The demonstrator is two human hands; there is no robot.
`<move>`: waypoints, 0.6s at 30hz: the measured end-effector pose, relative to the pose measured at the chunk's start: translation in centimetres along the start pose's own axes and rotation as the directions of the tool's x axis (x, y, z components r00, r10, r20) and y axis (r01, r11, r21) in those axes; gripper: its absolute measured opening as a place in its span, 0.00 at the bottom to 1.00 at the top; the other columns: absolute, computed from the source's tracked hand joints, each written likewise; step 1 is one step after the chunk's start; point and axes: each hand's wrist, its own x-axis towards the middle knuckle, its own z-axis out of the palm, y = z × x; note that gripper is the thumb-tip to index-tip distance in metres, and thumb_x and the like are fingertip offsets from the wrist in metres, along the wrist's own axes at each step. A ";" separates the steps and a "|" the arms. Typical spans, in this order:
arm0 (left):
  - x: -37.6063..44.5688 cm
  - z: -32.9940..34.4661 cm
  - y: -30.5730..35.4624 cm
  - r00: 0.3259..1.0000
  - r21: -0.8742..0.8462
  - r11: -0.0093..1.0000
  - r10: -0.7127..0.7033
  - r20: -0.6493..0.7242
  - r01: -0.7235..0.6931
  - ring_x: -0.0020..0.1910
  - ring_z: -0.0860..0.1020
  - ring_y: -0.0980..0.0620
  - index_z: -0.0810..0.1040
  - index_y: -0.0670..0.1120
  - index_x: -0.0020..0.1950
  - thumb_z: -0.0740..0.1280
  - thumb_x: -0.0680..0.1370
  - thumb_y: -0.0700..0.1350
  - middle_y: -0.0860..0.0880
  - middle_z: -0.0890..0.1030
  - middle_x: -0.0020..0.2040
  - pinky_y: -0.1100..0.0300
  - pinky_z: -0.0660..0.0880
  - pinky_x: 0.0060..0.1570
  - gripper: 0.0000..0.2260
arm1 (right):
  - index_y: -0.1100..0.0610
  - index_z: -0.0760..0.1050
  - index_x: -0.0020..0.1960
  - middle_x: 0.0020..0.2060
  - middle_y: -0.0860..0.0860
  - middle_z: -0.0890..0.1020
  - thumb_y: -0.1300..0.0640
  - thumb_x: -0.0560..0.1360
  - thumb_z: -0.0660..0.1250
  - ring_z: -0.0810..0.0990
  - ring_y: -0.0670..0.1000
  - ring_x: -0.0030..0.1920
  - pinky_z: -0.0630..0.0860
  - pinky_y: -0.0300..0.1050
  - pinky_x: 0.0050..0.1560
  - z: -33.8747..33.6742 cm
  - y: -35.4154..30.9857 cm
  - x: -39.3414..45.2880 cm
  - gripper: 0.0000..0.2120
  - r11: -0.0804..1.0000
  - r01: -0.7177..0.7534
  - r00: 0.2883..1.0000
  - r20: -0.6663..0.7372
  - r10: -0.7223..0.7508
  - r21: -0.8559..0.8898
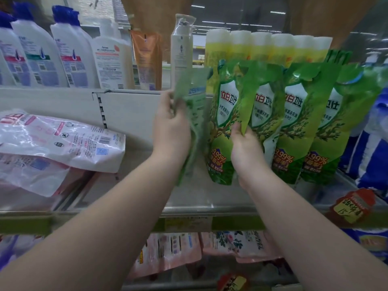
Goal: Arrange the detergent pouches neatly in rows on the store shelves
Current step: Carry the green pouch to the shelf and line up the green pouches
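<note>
Over on the far left the pink-and-white pouches (60, 141) are lying flat and slumped over each other on the shelf (210, 208), nothing like a row yet, so that patch looks like work left for you. Behind them, on the higher back ledge, the white bottles (63, 57) stand apart from your job. Moving right, your left hand (171, 127) is closed around a green pouch (192, 122), turned edge-on to you and held upright at the open left end of the green row; whether its base touches the shelf board I cannot tell, as the picture is blurred there. Just beside it, your right hand (245, 148) pinches the lower edge of a folded flap on the front standing pouch (222, 131), fingers curled tight on the film, steadying it. Further right, the row of green pouches (310, 127) stands upright, faces forward, overlapping one another neatly, with a yellow-topped row (270, 47) lined up behind. At the far right edge, blue-and-white packs (369, 148) fill the end of the shelf. So my read: the green section is mostly set, the pouch in your left hand is the piece going in now, and the pink pile to the left, plus the jumbled pouches on the lower shelf (168, 253), appear still to be sorted.
</note>
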 end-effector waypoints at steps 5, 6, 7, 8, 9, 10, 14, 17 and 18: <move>-1.8 1.3 -3.2 0.979 0.573 0.804 0.052 0.197 -0.158 0.77 0.63 0.46 0.71 0.62 0.71 0.60 0.75 0.73 0.50 0.67 0.77 0.37 0.62 0.73 0.28 | 0.46 0.62 0.79 0.75 0.48 0.70 0.40 0.86 0.52 0.67 0.54 0.75 0.63 0.53 0.72 -1.2 0.4 -0.1 0.24 0.998 -0.030 0.998 0.053 0.033 -0.048; -2.0 1.2 -3.3 0.980 0.619 0.777 -0.012 0.199 -0.116 0.79 0.59 0.45 0.65 0.67 0.74 0.58 0.70 0.78 0.51 0.61 0.80 0.33 0.59 0.73 0.35 | 0.45 0.63 0.79 0.75 0.48 0.71 0.42 0.86 0.53 0.68 0.54 0.74 0.64 0.51 0.69 -1.4 0.5 -0.3 0.23 0.996 -0.006 0.996 0.084 0.014 -0.090; -2.1 1.2 -3.6 0.971 0.618 0.782 -0.082 0.224 -0.076 0.80 0.58 0.44 0.58 0.70 0.76 0.58 0.66 0.81 0.52 0.59 0.81 0.31 0.58 0.72 0.40 | 0.44 0.64 0.78 0.74 0.48 0.71 0.44 0.86 0.54 0.70 0.53 0.72 0.64 0.48 0.66 -1.5 0.6 -0.5 0.21 0.990 0.027 0.993 0.120 -0.010 -0.140; -2.1 1.3 -4.0 0.956 0.596 0.800 -0.117 0.268 -0.069 0.79 0.60 0.44 0.54 0.70 0.77 0.59 0.64 0.82 0.52 0.60 0.81 0.31 0.60 0.72 0.44 | 0.45 0.64 0.78 0.73 0.48 0.72 0.47 0.86 0.54 0.71 0.51 0.69 0.64 0.46 0.64 -1.6 0.7 -0.7 0.20 0.979 0.055 0.988 0.151 -0.025 -0.198; -2.1 1.4 -4.4 0.945 0.570 0.818 -0.121 0.305 -0.079 0.78 0.62 0.45 0.53 0.68 0.79 0.61 0.64 0.81 0.52 0.61 0.80 0.32 0.62 0.72 0.46 | 0.46 0.65 0.77 0.73 0.50 0.72 0.48 0.85 0.55 0.72 0.51 0.68 0.65 0.45 0.63 -1.7 0.7 -0.9 0.20 0.962 0.075 0.984 0.173 -0.030 -0.262; -2.1 1.4 -4.6 0.940 0.529 0.844 -0.107 0.323 -0.086 0.77 0.64 0.47 0.53 0.66 0.80 0.63 0.65 0.79 0.52 0.63 0.79 0.34 0.63 0.72 0.47 | 0.48 0.65 0.76 0.72 0.51 0.73 0.49 0.84 0.57 0.73 0.53 0.67 0.67 0.46 0.64 -1.9 0.6 -1.1 0.20 0.939 0.097 0.981 0.194 -0.033 -0.331; -2.0 1.7 -4.6 0.952 0.477 0.873 -0.055 0.302 -0.101 0.76 0.67 0.49 0.49 0.66 0.81 0.57 0.71 0.77 0.53 0.66 0.79 0.37 0.65 0.72 0.41 | 0.47 0.70 0.66 0.61 0.51 0.76 0.48 0.77 0.63 0.77 0.55 0.57 0.78 0.56 0.60 -2.9 -0.5 -2.4 0.18 0.840 0.194 0.954 0.295 -0.043 -0.507; -2.2 2.1 -4.6 0.959 0.513 0.854 -0.067 0.276 -0.088 0.76 0.66 0.47 0.47 0.63 0.81 0.55 0.72 0.77 0.51 0.65 0.79 0.36 0.64 0.72 0.42 | 0.46 0.74 0.62 0.54 0.48 0.80 0.50 0.78 0.64 0.80 0.51 0.52 0.81 0.53 0.54 -4.7 -1.2 -2.9 0.12 0.826 0.239 0.952 0.291 -0.096 -0.510; -2.3 2.0 -4.7 0.961 0.527 0.845 -0.067 0.269 -0.089 0.77 0.65 0.47 0.48 0.63 0.82 0.55 0.71 0.78 0.51 0.64 0.79 0.36 0.64 0.73 0.43 | 0.46 0.76 0.60 0.51 0.47 0.82 0.52 0.79 0.63 0.82 0.50 0.49 0.83 0.53 0.50 -5.6 -1.4 -3.0 0.10 0.835 0.250 0.955 0.264 -0.131 -0.490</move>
